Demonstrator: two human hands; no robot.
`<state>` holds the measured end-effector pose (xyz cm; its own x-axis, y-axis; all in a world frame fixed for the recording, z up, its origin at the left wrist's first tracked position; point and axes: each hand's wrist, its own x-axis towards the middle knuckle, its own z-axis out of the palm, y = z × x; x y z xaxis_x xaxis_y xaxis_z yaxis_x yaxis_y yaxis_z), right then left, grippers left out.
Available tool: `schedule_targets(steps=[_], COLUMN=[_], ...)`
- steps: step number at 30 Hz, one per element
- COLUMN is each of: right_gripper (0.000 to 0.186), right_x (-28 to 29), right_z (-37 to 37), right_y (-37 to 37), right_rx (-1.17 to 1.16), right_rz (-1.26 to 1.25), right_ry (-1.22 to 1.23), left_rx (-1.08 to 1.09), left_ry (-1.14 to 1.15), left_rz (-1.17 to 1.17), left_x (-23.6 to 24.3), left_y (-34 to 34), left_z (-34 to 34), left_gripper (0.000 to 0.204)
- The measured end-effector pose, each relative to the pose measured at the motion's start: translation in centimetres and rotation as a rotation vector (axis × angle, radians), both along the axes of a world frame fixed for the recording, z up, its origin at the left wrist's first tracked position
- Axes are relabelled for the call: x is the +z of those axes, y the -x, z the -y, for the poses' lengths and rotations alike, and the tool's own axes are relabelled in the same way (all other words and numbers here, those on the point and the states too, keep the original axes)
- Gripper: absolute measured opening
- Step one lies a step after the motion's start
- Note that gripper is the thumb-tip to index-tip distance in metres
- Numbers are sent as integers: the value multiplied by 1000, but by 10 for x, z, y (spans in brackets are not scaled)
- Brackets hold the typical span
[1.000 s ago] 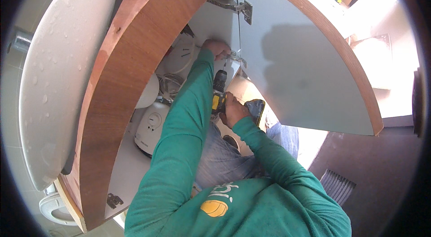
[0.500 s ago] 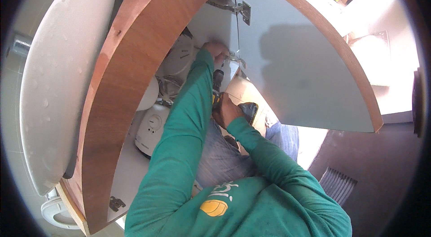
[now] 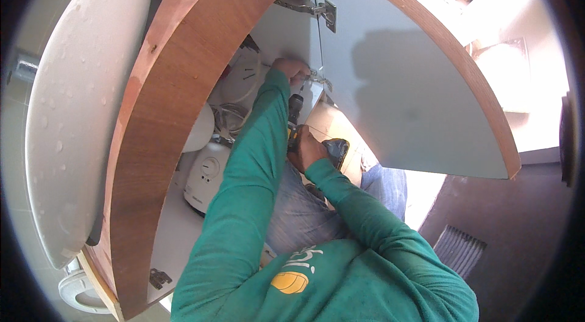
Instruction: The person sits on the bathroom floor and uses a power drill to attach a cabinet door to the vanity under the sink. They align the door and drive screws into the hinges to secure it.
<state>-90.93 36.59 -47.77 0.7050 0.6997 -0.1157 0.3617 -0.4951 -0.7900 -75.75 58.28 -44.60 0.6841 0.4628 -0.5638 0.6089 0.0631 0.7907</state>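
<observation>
A bathroom, judging by the white basin (image 3: 85, 102) (visibly wet), the toilet (image 3: 67, 290) and pale tiles (image 3: 39, 29).

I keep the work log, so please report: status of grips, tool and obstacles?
Right grip closed on drill. Left grip at lower hinge. Open door right, clear of drill.

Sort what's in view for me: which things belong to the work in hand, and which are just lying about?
In the work:
drill, in the right hand
lower hinge, by the left hand
open cabinet door

Apart from it, seemingly:
white appliance with a dial
coiled lines in the cabinet
white basin
</observation>
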Motion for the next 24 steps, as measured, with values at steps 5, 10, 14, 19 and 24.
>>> schedule_targets(steps=[5, 10, 14, 19, 24], right_gripper=[65, 58, 54, 58, 60], right_x=[13, 4, 9, 3, 5], right_z=[-9, -12, -12, -12, -11], right_y=[3, 4, 3, 1, 2], right_rx=[-56, -84, -78, -56, -58], right_rz=[-60, -3, -23, -44, -44], right_ry=[28, 55, 66, 71, 29], left_rx=[-102, -130, -80, -52, -83], left_ry=[-72, -107, -20, 52, 65], left_rz=[-63, -14, 2, 25, 11], left_x=[-1, -4, -1, 3, 1], left_y=[-1, 3, 4, 10, 7], left_z=[-4, -7, -4, 1, -2], left_gripper=[14, 14, 11, 19, 16])
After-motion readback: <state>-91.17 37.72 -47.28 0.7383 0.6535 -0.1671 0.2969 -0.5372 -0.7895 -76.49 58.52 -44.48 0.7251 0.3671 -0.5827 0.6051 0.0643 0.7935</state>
